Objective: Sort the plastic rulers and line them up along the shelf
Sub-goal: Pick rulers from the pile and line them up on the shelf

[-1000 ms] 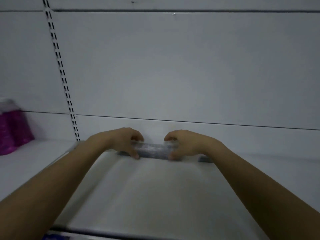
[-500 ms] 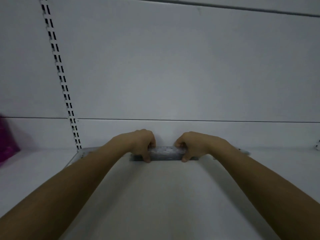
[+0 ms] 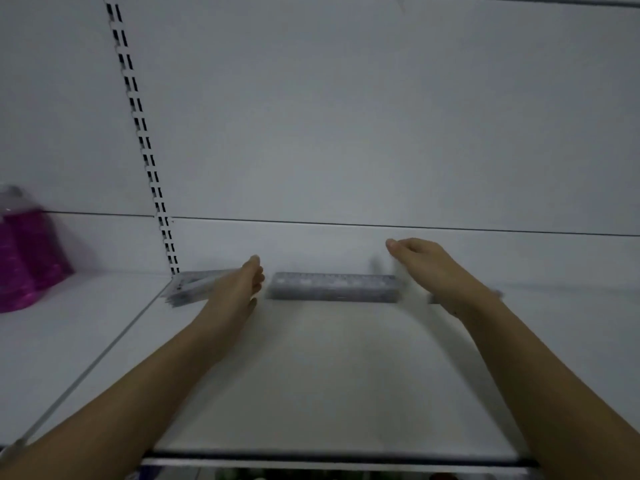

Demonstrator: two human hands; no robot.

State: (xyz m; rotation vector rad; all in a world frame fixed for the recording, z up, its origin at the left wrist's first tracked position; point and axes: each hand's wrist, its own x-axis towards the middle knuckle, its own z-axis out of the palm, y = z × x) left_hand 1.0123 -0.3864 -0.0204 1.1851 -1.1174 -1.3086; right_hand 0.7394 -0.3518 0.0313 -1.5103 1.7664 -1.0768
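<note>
A stack of clear plastic rulers (image 3: 332, 287) lies lengthwise against the back of the white shelf (image 3: 329, 375). My left hand (image 3: 247, 282) hovers just off its left end, fingers extended and apart, holding nothing. My right hand (image 3: 420, 263) is lifted a little above and right of the stack's right end, open and blurred. A second bundle of rulers (image 3: 194, 287) lies at the back left, partly hidden by my left hand. Part of another ruler (image 3: 498, 293) shows behind my right wrist.
A pink translucent pack (image 3: 24, 258) stands on the neighbouring shelf at far left. A slotted upright (image 3: 145, 143) runs up the white back panel. The shelf's front edge (image 3: 329, 460) lies near the bottom of the view.
Both hands have let go of the middle ruler stack and moved apart to its ends. The stack now lies alone on the shelf. The view shifted right, showing the pink pack again.
</note>
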